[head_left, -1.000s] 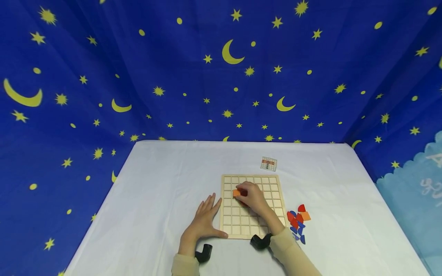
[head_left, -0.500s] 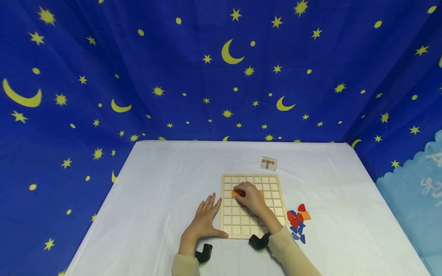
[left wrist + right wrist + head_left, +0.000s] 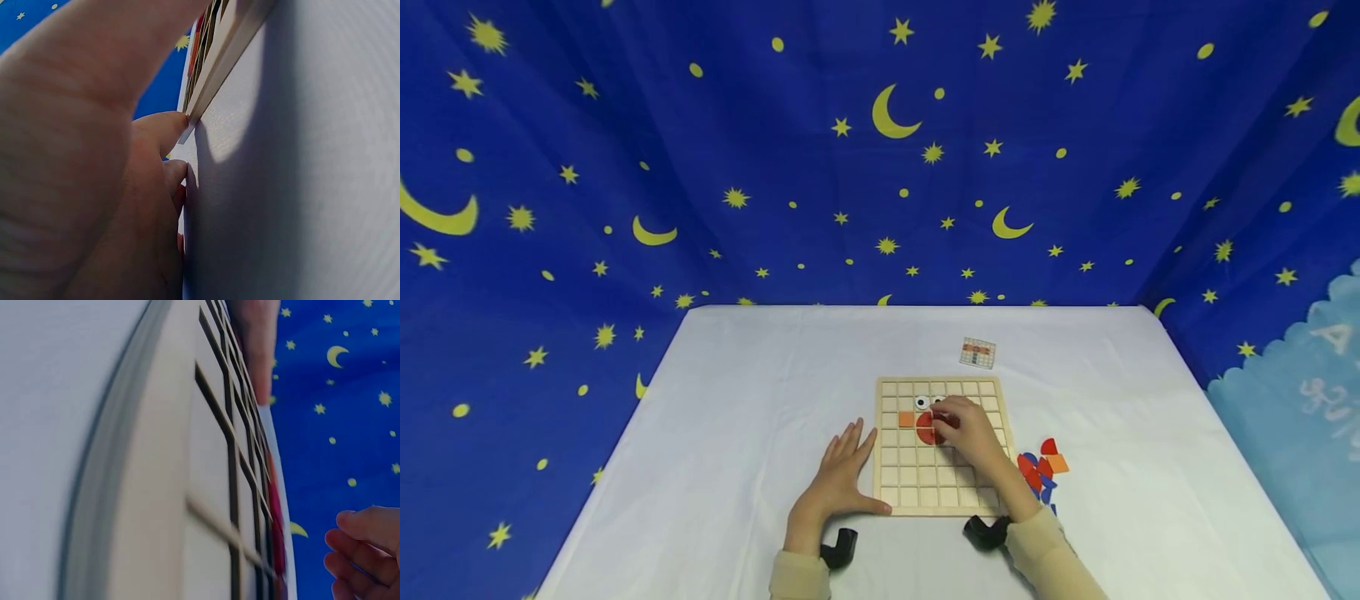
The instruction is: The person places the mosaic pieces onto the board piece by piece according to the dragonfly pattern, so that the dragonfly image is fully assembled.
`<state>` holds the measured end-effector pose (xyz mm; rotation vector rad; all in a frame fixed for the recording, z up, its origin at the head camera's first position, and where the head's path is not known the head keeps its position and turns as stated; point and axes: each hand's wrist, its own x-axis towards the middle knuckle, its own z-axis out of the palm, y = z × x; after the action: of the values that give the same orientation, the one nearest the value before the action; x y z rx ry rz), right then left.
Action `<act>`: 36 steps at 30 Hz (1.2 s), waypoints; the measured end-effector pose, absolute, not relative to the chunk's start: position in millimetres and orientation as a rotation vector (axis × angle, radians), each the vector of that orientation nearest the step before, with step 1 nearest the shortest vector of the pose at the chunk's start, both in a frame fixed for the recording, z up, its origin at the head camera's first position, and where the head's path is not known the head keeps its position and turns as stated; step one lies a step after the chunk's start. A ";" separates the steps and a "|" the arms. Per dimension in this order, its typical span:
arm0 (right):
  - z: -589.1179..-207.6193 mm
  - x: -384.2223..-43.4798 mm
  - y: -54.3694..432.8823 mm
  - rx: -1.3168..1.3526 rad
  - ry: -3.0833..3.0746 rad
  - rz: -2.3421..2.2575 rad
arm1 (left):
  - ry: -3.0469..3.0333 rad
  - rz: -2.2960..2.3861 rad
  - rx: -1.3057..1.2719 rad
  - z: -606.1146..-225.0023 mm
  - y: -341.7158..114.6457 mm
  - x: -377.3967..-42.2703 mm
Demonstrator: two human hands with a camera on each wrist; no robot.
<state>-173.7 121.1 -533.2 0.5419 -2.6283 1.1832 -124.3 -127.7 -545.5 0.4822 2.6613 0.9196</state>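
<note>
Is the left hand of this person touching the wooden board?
Touching. The left wrist view shows it: one fingertip of the left hand meets the edge of the wooden board.

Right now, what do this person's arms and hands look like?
The left hand and right hand are bare. The left sleeve and right sleeve are plain beige. Near each wrist shows a bent black piece, like a short elbow pipe.

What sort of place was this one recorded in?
Probably a small indoor recording booth: a dark blue fabric backdrop with yellow moons and stars surrounds a table covered in white cloth, where a light wooden grid board lies.
</note>
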 end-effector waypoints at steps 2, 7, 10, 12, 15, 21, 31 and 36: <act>-530.7 -170.5 130.0 0.521 -2.626 1.178 | 2.658 0.933 0.475 -545.5 -128.0 -124.3; -527.8 -158.5 155.4 0.440 -2.648 1.166 | 2.649 0.950 0.464 -544.8 -128.8 -122.6; -527.3 -150.8 170.7 0.380 -2.670 1.135 | 2.645 0.944 0.458 -544.1 -129.1 -121.7; -527.1 -146.5 180.1 0.347 -2.679 1.105 | 2.645 0.941 0.452 -543.2 -129.1 -121.5; -526.8 -141.4 193.4 0.308 -2.675 1.085 | 2.649 0.949 0.448 -542.1 -129.1 -121.7; -528.5 -132.4 220.4 0.190 -2.707 1.026 | 2.661 0.932 0.456 -543.1 -128.6 -123.3; -533.3 -116.3 251.9 0.087 -2.798 0.972 | 2.655 0.932 0.456 -546.4 -127.0 -123.5; -539.1 -111.6 262.9 0.085 -2.823 0.939 | 2.647 0.941 0.447 -546.9 -126.1 -124.1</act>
<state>-111.6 262.9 -539.1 0.0848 -2.8234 0.9390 -124.1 -126.1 -546.9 0.4471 2.6474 0.9407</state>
